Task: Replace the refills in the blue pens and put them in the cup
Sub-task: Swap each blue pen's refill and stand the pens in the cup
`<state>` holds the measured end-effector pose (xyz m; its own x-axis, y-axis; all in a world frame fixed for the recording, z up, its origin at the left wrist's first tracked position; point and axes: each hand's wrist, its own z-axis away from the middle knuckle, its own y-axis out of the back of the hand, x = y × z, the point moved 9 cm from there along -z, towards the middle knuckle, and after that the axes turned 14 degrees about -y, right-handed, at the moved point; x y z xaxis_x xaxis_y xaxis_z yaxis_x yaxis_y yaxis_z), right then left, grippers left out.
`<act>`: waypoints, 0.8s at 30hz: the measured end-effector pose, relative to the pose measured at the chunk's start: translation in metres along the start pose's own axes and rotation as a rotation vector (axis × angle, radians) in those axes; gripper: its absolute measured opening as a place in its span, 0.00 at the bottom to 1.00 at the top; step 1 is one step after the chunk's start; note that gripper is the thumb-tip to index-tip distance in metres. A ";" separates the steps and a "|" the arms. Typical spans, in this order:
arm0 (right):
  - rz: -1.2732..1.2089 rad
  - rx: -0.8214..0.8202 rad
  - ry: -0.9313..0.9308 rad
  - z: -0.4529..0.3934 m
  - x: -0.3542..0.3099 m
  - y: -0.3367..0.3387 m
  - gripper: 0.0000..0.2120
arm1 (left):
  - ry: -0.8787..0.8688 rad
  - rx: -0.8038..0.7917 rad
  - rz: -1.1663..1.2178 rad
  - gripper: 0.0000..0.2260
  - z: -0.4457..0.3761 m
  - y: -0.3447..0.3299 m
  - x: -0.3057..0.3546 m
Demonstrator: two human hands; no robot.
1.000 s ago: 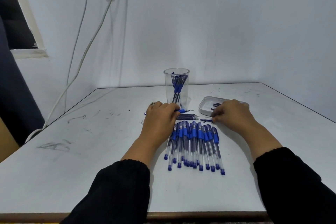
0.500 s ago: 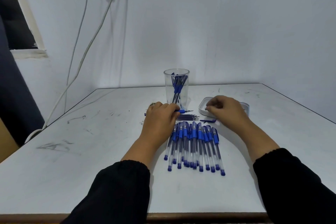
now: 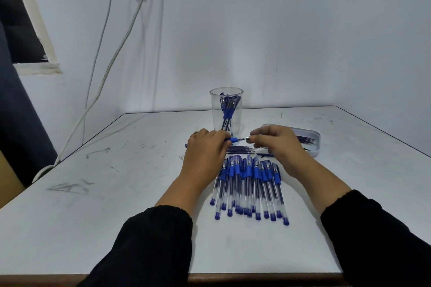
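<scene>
One blue pen [image 3: 232, 139] is being worked on just above the bench [image 3: 121, 193], lying crosswise between the two hands in front of the clear cup [image 3: 225, 109]. The left hand [image 3: 205, 149] has its grip curled round the barrel, with only the blue collar and the far end cap showing past the fingers, while the right hand [image 3: 275, 142] pinches the small metal tip piece [image 3: 247, 139] at the pen's nose between thumb and fingertips. The step in hand looks like screwing that tip onto the barrel or off it; which way cannot be told. The next move calls for a steady barrel, fine twisting at the tip, and then standing the closed pen in the cup, where a few finished pens already lean. Just below the hands lie a few loose refills [image 3: 240, 149] side by side, and nearer the person a row of capped blue pens [image 3: 249, 184] waits, seemingly still to be done. A shallow white tray [image 3: 313, 141] holding more refills sits to the right, partly behind the right hand. No brand, label or writing can be read anywhere; the pens are too small for print to show.
</scene>
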<state>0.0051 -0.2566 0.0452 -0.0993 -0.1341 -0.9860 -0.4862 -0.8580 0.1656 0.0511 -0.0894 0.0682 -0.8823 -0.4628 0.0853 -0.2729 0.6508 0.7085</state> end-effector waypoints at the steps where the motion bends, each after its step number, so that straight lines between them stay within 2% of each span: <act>1: -0.005 -0.004 0.000 0.001 0.000 0.000 0.06 | 0.000 0.002 -0.001 0.10 0.000 0.000 0.000; 10: 0.011 0.014 0.010 0.003 -0.004 0.001 0.05 | -0.008 0.017 0.006 0.10 0.000 0.002 0.003; 18: 0.023 -0.055 0.006 0.006 -0.003 -0.008 0.04 | -0.030 0.044 0.021 0.10 0.000 0.005 0.007; 20: 0.040 -0.052 0.007 0.006 -0.003 -0.009 0.05 | -0.039 0.060 0.027 0.10 0.000 0.006 0.009; 24: 0.070 -0.040 -0.010 0.008 -0.002 -0.011 0.15 | -0.074 0.069 0.036 0.09 -0.001 0.008 0.015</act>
<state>0.0038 -0.2426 0.0456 -0.1405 -0.1892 -0.9718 -0.4428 -0.8659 0.2326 0.0366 -0.0917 0.0755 -0.9172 -0.3944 0.0563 -0.2639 0.7075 0.6556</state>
